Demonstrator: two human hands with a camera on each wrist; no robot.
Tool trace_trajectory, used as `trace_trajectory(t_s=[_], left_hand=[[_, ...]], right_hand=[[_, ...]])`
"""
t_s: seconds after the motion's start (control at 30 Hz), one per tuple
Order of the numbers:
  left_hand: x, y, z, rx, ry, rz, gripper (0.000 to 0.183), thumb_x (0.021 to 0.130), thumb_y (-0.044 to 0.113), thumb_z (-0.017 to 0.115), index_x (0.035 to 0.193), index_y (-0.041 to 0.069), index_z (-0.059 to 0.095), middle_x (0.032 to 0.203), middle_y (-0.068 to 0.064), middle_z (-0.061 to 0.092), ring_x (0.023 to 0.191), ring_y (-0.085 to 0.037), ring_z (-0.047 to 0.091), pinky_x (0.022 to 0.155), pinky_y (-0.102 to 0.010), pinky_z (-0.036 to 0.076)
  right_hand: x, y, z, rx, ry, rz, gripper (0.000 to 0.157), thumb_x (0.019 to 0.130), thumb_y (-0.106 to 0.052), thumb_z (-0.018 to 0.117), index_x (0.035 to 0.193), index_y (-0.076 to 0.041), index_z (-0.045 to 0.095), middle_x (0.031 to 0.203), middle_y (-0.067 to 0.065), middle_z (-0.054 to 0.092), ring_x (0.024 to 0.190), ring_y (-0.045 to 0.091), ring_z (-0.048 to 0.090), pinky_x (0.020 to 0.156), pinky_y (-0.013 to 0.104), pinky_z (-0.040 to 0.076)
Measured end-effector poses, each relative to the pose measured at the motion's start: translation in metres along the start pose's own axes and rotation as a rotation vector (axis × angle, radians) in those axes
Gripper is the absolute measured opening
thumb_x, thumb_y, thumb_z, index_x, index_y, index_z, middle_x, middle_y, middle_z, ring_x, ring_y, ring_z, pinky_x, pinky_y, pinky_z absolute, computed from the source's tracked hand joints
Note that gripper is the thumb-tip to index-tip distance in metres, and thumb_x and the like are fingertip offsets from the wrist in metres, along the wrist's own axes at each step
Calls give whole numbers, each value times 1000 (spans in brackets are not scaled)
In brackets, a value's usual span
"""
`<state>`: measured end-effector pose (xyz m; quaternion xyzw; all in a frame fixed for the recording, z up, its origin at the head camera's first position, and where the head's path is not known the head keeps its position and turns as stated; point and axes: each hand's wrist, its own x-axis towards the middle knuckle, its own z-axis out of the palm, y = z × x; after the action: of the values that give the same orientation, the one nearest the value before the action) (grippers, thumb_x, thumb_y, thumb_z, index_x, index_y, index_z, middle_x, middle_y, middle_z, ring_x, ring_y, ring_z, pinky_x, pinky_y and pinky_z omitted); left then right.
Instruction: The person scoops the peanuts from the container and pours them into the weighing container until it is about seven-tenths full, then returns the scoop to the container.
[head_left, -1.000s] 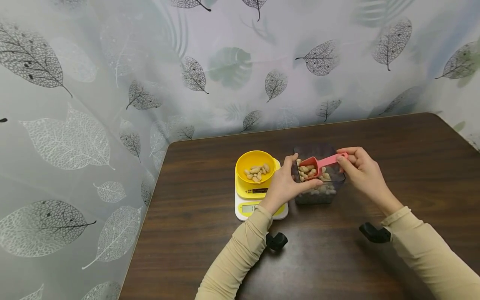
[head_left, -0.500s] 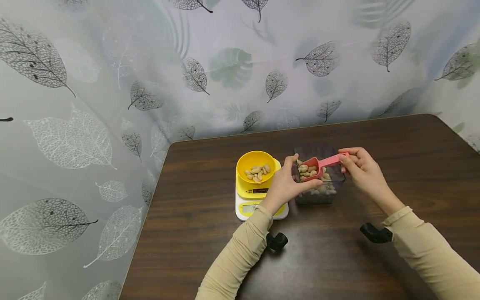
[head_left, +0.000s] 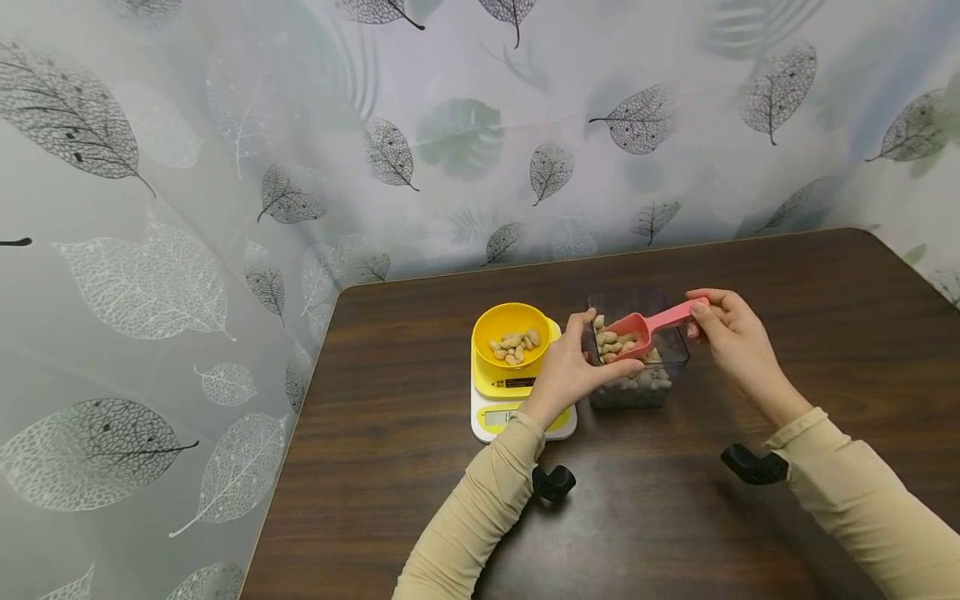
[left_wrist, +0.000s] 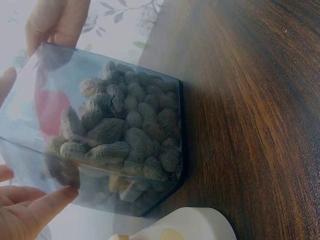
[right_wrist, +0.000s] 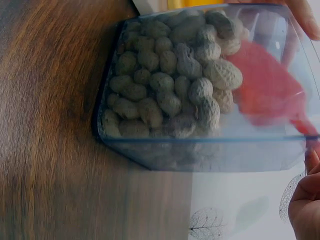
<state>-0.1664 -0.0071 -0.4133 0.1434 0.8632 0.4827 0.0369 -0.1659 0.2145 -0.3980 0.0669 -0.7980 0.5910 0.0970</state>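
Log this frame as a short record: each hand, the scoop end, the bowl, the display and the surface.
Left hand: holds the clear container at its left side
Right hand: pinches the pink scoop by its handle
Scoop end: inside the container, among peanuts
Yellow bowl: on the scale, peanuts inside
Display: partly hidden, full reading unclear
Surface: dark wood-grain table

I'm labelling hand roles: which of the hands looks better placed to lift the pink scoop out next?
Probably the right: the right hand pinches the pink scoop by its handle, while the left hand holds the side of the clear container.
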Motion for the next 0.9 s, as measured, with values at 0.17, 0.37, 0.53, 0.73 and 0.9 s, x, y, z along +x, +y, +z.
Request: trace_trajectory(t_s=[0.17, 0.37, 0.53, 0.73, 0.9], left_hand=[[1, 0, 1, 17, -2, -8, 87, 71, 56, 73, 141, 28, 31, 133, -7, 55, 102, -13, 56, 83, -25, 50], [2, -1, 1, 9, -2, -7, 87, 71, 56, 73, 142, 29, 31, 131, -6, 56, 99, -12, 56, 80, -23, 50], [1, -2, 0, -5, -4, -9, 87, 70, 56, 73, 142, 30, 30, 131, -5, 55, 98, -11, 56, 80, -23, 50], [3, -2, 1, -6, -1, -3, 88, 70, 55, 74, 142, 29, 30, 125, -8, 58, 94, -14, 57, 76, -21, 49], [3, -3, 2, -18, -5, -1, 88, 71, 53, 74, 143, 29, 30, 124, -8, 59, 91, -14, 57, 74, -20, 49]], right_hand=[[0, 1, -1, 278, 22, 46, 16, 96, -21, 48, 111, -16, 49, 70, -10, 57, 64, 4, 49, 59, 13, 42], [0, 4, -2, 563, 38, 70, 16, 95, -14, 51, 109, -8, 48, 77, -5, 58, 65, 5, 51, 60, 13, 44], [-3, 8, -5, 685, 20, 103, 20, 94, -13, 52, 111, -4, 47, 82, -1, 55, 68, 7, 52, 62, 14, 45], [-6, 9, -4, 754, 8, 113, 23, 93, -15, 54, 111, -4, 47, 82, 0, 56, 69, 8, 52, 63, 16, 45], [-8, 10, -4, 763, 7, 117, 23, 92, -16, 55, 111, -4, 49, 83, 1, 56, 69, 8, 52, 62, 16, 46]])
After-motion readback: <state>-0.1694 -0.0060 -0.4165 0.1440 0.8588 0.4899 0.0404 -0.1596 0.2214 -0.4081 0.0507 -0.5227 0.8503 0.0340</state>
